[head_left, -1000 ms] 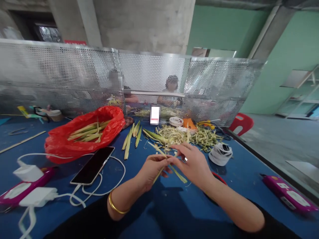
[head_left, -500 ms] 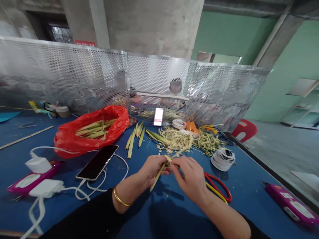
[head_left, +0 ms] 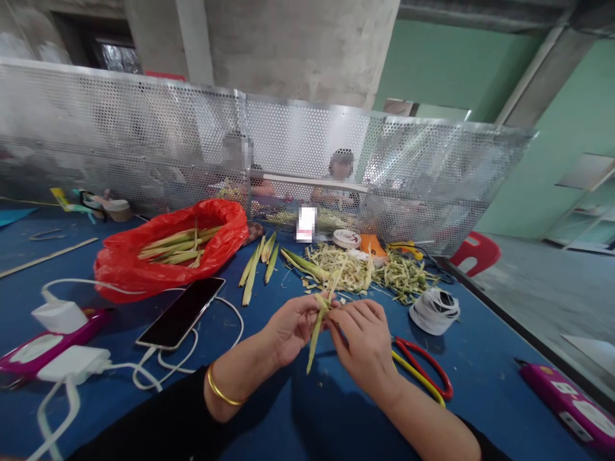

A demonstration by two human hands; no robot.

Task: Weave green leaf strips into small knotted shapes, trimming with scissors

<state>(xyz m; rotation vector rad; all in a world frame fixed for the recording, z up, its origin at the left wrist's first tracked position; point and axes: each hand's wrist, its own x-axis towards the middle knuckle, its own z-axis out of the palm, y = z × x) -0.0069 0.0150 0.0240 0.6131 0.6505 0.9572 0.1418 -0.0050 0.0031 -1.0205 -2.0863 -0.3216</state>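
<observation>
My left hand (head_left: 294,330), with a gold bangle at its wrist, pinches a pale green husk-like strip (head_left: 314,342) between thumb and fingers. One end of the strip hangs down below the fingers, and another narrow end points up past them. My right hand (head_left: 362,342) closes on the same strip where it is folded or crossed, its fingertips touching my left fingers. The exact fold is partly hidden by the fingers. Just beyond both hands lies a pile of pale shredded strips (head_left: 353,272). Beside my right wrist is a tool with red and yellow handles (head_left: 427,368), partly covered.
A red plastic bag (head_left: 120,272) of long husk pieces stands left, near loose husks (head_left: 252,272). A phone (head_left: 182,314) and white cables lie closer. Right are a white roll (head_left: 435,310) and purple power strip (head_left: 569,403). A perforated metal screen (head_left: 298,141) separates me from people opposite.
The hanging end of the strip has swung to the right and now points more steeply down. Its upper end stands more upright. Both hands still hold it, my left turned slightly.
</observation>
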